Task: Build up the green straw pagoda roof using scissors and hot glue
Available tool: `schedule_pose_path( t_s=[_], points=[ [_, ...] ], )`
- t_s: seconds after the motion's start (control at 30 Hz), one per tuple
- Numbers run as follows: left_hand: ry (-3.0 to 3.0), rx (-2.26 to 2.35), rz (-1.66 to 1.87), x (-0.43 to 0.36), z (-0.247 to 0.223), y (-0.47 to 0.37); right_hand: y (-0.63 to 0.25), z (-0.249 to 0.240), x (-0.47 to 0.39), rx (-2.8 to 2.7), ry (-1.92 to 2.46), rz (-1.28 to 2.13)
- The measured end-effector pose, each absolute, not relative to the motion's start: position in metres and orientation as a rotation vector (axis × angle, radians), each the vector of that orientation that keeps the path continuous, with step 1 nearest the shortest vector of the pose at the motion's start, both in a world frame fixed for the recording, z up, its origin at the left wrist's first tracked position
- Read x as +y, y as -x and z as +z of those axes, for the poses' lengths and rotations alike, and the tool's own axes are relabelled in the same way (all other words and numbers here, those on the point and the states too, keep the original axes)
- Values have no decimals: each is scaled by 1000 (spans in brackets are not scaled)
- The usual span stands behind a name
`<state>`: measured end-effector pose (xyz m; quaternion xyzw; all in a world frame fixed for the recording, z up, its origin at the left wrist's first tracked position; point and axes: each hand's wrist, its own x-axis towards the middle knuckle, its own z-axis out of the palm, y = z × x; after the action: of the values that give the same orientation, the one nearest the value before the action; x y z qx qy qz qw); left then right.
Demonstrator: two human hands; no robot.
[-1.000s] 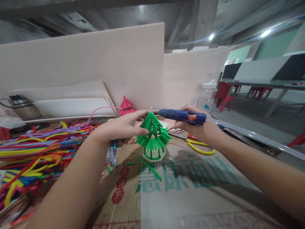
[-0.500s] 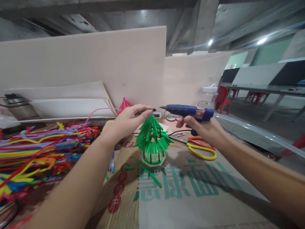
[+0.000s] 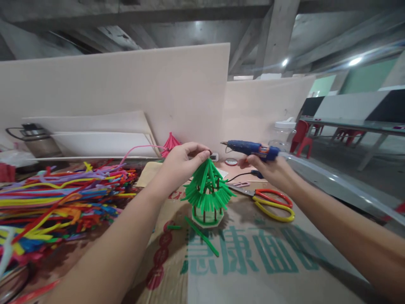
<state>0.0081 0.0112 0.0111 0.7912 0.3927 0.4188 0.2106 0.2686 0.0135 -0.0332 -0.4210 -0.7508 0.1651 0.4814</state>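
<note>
A small pavilion model [image 3: 207,194] with a two-tier roof of green pipe cleaners and thin brown posts stands upright on the cardboard. My left hand [image 3: 186,162] is closed in a pinch at the tip of its roof; the fingertips partly hide that tip. In my right hand [image 3: 268,166] is a blue hot glue gun [image 3: 245,147], its nozzle pointing left, a little right of the roof tip and apart from it. Two cut green pipe cleaner pieces [image 3: 204,239] lie before the model. Scissors [image 3: 274,204] with red and yellow handles rest right of it.
A heap of coloured pipe cleaners [image 3: 63,202] fills the left side. Behind stand a pink pipe cleaner roof [image 3: 171,143], white boards [image 3: 104,143] and a clear jar [image 3: 281,135]. Printed cardboard [image 3: 253,270] covers the work surface. A black cord [image 3: 242,174] runs behind the scissors.
The view has shifted slightly, so everything sits a little lower and further right. The glue gun's nozzle is slightly farther from the roof tip. My left hand keeps its pinch there.
</note>
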Motion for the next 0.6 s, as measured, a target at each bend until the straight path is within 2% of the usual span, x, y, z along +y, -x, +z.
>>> schedule_pose_path(
  t_s=[0.13,0.27,0.47,0.6],
  points=[
    [-2248,1113,1148,14,16,-8,-280,-52,79,-1882,1421,452],
    [-2324,1124,1181,14,20,-5,-277,-75,121,-1849,1559,499],
    [-2304,1080,1250,11,9,-2,-271,-110,133,-1830,1746,539],
    [-2258,1010,1288,9,4,-2,-273,-114,128,-1875,1800,539]
  ],
)
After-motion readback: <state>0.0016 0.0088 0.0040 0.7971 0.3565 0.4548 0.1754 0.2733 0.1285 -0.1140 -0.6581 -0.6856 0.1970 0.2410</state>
